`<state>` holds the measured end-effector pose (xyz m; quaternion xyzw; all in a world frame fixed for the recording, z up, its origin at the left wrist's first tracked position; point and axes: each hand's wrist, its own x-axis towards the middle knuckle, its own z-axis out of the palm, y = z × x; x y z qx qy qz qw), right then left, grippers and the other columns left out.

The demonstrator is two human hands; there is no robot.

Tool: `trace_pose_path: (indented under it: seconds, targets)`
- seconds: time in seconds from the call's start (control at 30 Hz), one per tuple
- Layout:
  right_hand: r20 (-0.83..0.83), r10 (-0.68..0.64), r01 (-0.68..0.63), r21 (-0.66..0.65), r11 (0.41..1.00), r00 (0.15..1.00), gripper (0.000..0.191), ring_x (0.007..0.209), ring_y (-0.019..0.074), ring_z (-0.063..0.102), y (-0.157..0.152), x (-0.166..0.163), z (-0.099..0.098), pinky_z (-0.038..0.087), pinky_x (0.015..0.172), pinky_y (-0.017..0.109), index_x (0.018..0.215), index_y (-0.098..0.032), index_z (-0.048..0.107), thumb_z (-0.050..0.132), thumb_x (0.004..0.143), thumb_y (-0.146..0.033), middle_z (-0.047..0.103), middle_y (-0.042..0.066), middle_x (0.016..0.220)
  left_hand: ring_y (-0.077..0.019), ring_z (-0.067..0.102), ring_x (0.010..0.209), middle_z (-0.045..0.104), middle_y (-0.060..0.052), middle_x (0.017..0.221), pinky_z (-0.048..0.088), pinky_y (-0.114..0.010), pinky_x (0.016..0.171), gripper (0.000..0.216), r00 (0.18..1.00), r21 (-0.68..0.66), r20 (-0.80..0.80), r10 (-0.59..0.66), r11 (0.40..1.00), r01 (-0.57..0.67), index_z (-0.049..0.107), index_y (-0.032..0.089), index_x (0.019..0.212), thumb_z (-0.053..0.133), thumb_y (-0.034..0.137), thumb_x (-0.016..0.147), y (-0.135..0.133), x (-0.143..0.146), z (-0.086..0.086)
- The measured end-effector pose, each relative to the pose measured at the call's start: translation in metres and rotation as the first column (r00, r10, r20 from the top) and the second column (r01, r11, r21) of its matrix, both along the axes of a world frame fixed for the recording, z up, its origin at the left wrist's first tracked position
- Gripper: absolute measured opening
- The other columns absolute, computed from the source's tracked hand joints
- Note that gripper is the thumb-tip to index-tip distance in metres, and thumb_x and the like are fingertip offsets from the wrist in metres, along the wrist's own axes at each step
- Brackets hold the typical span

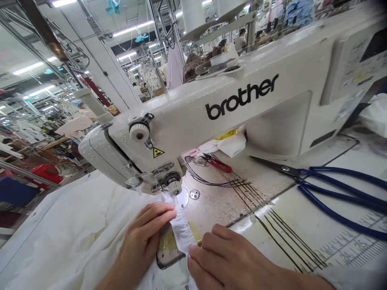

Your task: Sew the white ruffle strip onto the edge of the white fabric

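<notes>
A white "brother" sewing machine (242, 100) fills the middle of the view. White fabric (78, 229) lies on the table to the left, and a gathered strip of it (183, 229) runs toward the needle area (173, 187). My left hand (145, 237) lies on the fabric, fingers stretched flat, tips just before the presser foot. My right hand (223, 257) sits to the right of the strip with fingers curled, pinching the strip's near end.
Blue-handled scissors (329, 189) lie on the table (302, 225) at the right, beside printed ruler marks (356, 245). Small red-handled snips (217, 163) rest under the machine arm. Black guide lines cross the bed. A factory floor with racks and other workers lies behind.
</notes>
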<state>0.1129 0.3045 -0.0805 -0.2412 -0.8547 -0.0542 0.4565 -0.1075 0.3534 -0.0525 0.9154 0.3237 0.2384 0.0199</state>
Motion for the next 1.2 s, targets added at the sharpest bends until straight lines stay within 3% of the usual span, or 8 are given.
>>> trace_pose_path:
  seconds: [0.3,0.4,0.47,0.6,0.73,0.87,1.03,1.2]
  targets:
    - [-0.009,-0.033,0.033,-0.015,0.999,0.999,0.027,0.059,0.0156,0.049,0.0,-0.005,0.0,0.034,0.055,0.032,0.072,-0.011,0.066,0.043,0.084,-0.001,0.066,0.005,0.073,-0.0103,0.051,0.114,0.061,-0.001,0.117,0.044,-0.023,0.099,0.04,1.0,0.013,-0.012,-0.002,1.0,0.002,0.059,0.025,0.115,0.041,0.0,0.088,0.002,-0.002,0.001]
    - [0.149,-0.051,0.064,-0.088,0.994,0.988,0.01,0.06,0.0168,0.044,0.005,-0.003,0.008,0.032,0.054,0.033,0.071,-0.013,0.062,0.058,0.076,-0.006,0.064,0.002,0.073,-0.0091,0.055,0.11,0.063,0.001,0.115,0.045,-0.022,0.098,0.039,1.0,0.022,-0.006,0.021,1.0,-0.021,0.062,0.025,0.11,0.041,0.001,0.088,0.01,-0.003,0.001]
    - [0.281,-0.008,0.064,-0.192,0.979,0.96,0.008,0.065,0.0179,0.046,0.011,-0.001,0.015,0.036,0.061,0.034,0.073,-0.014,0.06,0.068,0.072,-0.01,0.064,0.001,0.08,-0.0091,0.058,0.107,0.065,0.002,0.113,0.046,-0.021,0.095,0.038,0.998,0.049,-0.006,0.065,0.997,-0.064,0.064,0.026,0.107,0.042,0.002,0.088,0.018,-0.006,0.0]
    - [0.352,0.055,0.065,-0.321,0.945,0.934,0.009,0.073,0.0185,0.044,0.018,0.001,0.019,0.035,0.065,0.034,0.08,-0.014,0.058,0.067,0.079,-0.013,0.063,0.0,0.09,-0.012,0.064,0.098,0.069,0.003,0.104,0.052,-0.021,0.084,0.038,0.987,0.113,-0.009,0.158,0.981,-0.156,0.068,0.029,0.104,0.046,0.007,0.083,0.034,-0.013,-0.005]
    - [0.365,0.035,0.073,-0.278,0.958,0.931,0.007,0.081,0.0205,0.044,0.013,0.003,0.012,0.036,0.069,0.036,0.092,-0.012,0.058,0.06,0.085,-0.014,0.06,0.005,0.107,-0.0144,0.066,0.095,0.071,0.003,0.098,0.053,-0.024,0.079,0.037,0.982,0.102,-0.016,0.19,0.977,-0.187,0.07,0.029,0.101,0.045,0.01,0.082,0.04,-0.016,-0.008]
    - [0.334,0.04,0.059,-0.282,0.958,0.942,0.013,0.086,0.0219,0.047,0.009,0.007,0.014,0.038,0.071,0.038,0.098,-0.013,0.059,0.059,0.085,-0.015,0.06,0.005,0.114,-0.0148,0.065,0.098,0.071,0.001,0.099,0.053,-0.025,0.083,0.035,0.982,0.083,-0.021,0.186,0.979,-0.184,0.07,0.025,0.099,0.042,0.01,0.084,0.036,-0.013,-0.007]
    - [0.217,0.018,0.082,-0.447,0.891,0.976,0.032,0.088,0.0213,0.052,-0.002,0.022,0.02,0.042,0.079,0.04,0.108,-0.016,0.059,0.072,0.08,-0.021,0.066,0.0,0.101,-0.0153,0.062,0.106,0.068,-0.003,0.111,0.05,-0.029,0.092,0.036,0.983,0.068,-0.057,0.174,0.983,-0.17,0.068,0.021,0.103,0.037,0.012,0.089,0.034,-0.012,-0.005]
    - [0.067,-0.143,0.158,-0.402,0.902,0.987,0.025,0.094,0.0196,0.056,-0.037,0.07,0.019,0.047,0.082,0.036,0.116,-0.019,0.056,0.055,0.091,-0.016,0.065,0.002,0.105,-0.0158,0.058,0.115,0.06,-0.002,0.127,0.048,-0.03,0.098,0.039,0.978,0.047,-0.163,0.131,0.991,-0.125,0.063,0.021,0.115,0.033,0.015,0.091,0.013,-0.02,0.014]
